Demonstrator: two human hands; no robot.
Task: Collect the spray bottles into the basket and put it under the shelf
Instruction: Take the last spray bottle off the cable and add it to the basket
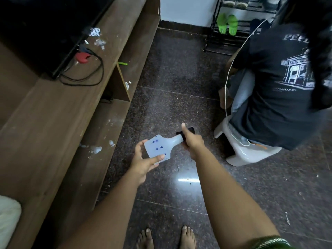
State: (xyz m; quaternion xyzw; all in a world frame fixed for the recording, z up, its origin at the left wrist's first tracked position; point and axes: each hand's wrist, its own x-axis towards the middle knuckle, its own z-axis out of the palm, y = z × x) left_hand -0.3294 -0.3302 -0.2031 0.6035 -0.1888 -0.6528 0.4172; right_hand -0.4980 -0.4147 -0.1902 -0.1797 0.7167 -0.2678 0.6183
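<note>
I hold a white translucent spray bottle [159,147] with blue flower prints, tilted on its side above the dark floor. My left hand [143,162] grips its wide base with thumb and fingers. My right hand [191,141] is closed around the black spray head at the neck, thumb pointing up. No basket is in view.
A long brown wooden shelf unit [59,123] runs along the left, with a lower shelf, a black TV and cables on top. A person in a black T-shirt [280,83] sits on a white stool [251,153] at right. A shoe rack [231,31] with green slippers stands at the back.
</note>
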